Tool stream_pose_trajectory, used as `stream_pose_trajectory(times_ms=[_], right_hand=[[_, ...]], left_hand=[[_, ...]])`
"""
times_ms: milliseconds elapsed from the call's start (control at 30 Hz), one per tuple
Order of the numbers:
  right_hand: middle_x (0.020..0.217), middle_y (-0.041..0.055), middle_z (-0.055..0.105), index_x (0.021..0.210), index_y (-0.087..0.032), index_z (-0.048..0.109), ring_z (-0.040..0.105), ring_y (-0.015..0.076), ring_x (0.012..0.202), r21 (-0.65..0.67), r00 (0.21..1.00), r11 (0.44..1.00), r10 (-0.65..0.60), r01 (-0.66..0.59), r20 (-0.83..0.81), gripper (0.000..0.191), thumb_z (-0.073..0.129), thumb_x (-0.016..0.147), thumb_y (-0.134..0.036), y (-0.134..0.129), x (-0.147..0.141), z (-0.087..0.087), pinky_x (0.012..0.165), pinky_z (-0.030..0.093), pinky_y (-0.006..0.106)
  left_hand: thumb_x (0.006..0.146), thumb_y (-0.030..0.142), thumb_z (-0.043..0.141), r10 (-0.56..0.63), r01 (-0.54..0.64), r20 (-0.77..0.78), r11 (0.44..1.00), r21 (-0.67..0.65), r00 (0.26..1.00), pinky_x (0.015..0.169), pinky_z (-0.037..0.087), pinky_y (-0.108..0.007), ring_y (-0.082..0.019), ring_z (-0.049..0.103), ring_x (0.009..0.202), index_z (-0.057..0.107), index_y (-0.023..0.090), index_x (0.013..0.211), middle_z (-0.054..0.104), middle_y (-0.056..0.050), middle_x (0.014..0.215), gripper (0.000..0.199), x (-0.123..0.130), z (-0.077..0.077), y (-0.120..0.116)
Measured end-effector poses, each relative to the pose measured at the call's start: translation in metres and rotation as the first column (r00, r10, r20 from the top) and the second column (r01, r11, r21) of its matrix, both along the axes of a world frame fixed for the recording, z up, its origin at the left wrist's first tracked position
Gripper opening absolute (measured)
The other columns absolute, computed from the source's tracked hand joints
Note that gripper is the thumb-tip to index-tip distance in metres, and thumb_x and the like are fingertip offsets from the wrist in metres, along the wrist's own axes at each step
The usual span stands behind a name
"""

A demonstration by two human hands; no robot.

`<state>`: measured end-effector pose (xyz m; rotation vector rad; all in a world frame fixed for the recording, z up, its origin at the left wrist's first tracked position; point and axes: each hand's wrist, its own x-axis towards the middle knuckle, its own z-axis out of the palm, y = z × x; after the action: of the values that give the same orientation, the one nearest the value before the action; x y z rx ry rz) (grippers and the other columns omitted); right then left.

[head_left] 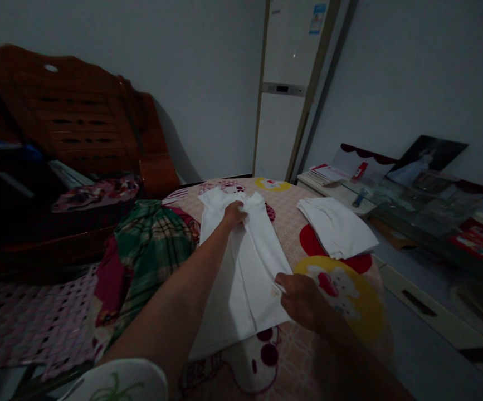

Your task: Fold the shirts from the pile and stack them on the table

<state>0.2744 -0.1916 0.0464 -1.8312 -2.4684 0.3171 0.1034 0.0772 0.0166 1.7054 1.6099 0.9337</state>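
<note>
A white garment lies spread on a round table with a patterned pink cloth. Near the garment's far end, my left hand is closed on its fabric. My right hand pinches the right edge of the garment close to the near corner. To the right sits a folded white cloth stack, touched by neither hand. A green plaid cloth is heaped left of the garment, over a dark red one.
At the left stands a carved wooden bench with cloths on its seat. A woven pink seat is at the lower left. On the right, a glass-topped cabinet holds papers and a framed picture. A tall white unit stands behind.
</note>
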Motion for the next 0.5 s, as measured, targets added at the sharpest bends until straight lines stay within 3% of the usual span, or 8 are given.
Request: stream_pose_trajectory(times_ms=[133,233,367,433,500], right_hand=[[0.092,0.0084,0.068,0.102,-0.016,0.062,0.060,0.0209,0.085,-0.037,0.993,0.994,0.099,-0.102,-0.069,0.028,0.050,0.077,-0.014,-0.003,-0.009,-0.012,0.077,0.040,0.030],[0.093,0.0069,0.067,0.103,-0.017,0.063,0.059,0.0205,0.088,-0.029,0.972,0.988,0.143,-0.151,-0.186,0.028,0.053,0.077,-0.015,-0.003,-0.006,-0.020,0.081,0.041,0.031],[0.093,0.0065,0.068,0.101,-0.017,0.065,0.060,0.0192,0.089,-0.051,0.938,0.987,0.131,-0.155,-0.321,0.029,0.059,0.073,-0.012,0.001,-0.007,-0.020,0.081,0.044,0.030],[0.080,0.0037,0.067,0.094,-0.016,0.066,0.061,0.0170,0.076,-0.198,0.912,0.965,0.077,-0.169,-0.403,0.023,0.065,0.072,-0.017,0.006,-0.009,-0.016,0.071,0.046,0.028],[0.065,0.0004,0.063,0.087,-0.016,0.066,0.059,0.0139,0.058,-0.427,0.858,0.886,-0.067,-0.184,-0.510,0.018,0.066,0.075,-0.030,0.013,-0.008,-0.010,0.056,0.045,0.025]], left_hand=[[0.070,0.007,0.064,-0.071,0.078,-0.112,0.996,0.053,0.991,0.082,0.052,-0.030,-0.021,0.067,0.091,0.065,0.016,0.123,0.070,-0.009,0.109,0.054,-0.018,-0.017,0.000],[0.071,0.005,0.061,-0.096,0.104,-0.094,0.991,0.088,0.991,0.082,0.052,-0.030,-0.020,0.067,0.087,0.062,0.014,0.129,0.071,-0.009,0.107,0.059,-0.019,-0.017,0.003],[0.066,0.001,0.063,-0.127,0.139,-0.103,0.983,0.117,0.987,0.090,0.049,-0.030,-0.022,0.065,0.097,0.065,0.013,0.126,0.070,-0.010,0.115,0.060,-0.017,-0.011,0.003],[0.065,0.000,0.064,-0.148,0.160,-0.100,0.979,0.125,0.984,0.092,0.048,-0.030,-0.023,0.065,0.100,0.067,0.012,0.122,0.069,-0.011,0.118,0.059,-0.019,-0.007,0.002],[0.065,0.001,0.065,-0.126,0.132,-0.049,0.981,0.139,0.991,0.090,0.049,-0.030,-0.022,0.065,0.098,0.070,0.012,0.117,0.071,-0.011,0.113,0.054,-0.027,-0.001,0.000]])
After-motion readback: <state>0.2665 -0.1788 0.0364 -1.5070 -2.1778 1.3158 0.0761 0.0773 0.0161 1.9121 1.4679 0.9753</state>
